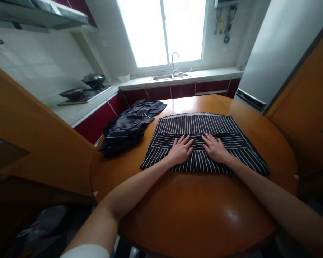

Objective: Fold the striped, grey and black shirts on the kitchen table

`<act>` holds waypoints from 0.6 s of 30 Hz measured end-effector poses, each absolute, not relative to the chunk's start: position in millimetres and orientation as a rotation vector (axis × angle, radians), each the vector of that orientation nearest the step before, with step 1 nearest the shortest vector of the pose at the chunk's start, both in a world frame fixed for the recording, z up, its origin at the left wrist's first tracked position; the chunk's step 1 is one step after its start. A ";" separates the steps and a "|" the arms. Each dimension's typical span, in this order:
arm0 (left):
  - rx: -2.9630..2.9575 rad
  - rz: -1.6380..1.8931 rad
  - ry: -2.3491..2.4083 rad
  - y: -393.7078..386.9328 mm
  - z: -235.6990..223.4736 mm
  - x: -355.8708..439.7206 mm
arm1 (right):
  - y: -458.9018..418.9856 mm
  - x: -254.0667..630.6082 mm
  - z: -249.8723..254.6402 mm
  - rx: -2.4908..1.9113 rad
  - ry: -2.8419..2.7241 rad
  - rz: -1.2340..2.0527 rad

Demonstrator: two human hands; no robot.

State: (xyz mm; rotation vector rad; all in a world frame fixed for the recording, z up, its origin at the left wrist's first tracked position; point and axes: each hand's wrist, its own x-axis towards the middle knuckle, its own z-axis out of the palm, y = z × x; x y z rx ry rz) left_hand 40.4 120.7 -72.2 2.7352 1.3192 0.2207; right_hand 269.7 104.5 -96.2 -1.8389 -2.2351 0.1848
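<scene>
We have our left hand [181,150] and our right hand [216,147] laid palm down, fingers apart and clamped on nothing, side by side with a gap between them on the black-and-white striped garment [196,157]. It lies folded and flat on the round wooden table [199,211], its far edge toward the sink [163,77], and to its left, just beside it, we see a heap of dark clothes [130,125] on the same tabletop
</scene>
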 end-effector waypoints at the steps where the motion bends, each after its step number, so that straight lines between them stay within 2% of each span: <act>1: 2.734 0.218 1.320 120.6 -71.7 40.5 | 104.2 269.5 -95.8 -1.836 -2.236 0.182; 18: 2.735 0.232 1.326 123.8 -75.0 40.2 | 100.5 266.4 -89.2 -1.856 -2.232 0.201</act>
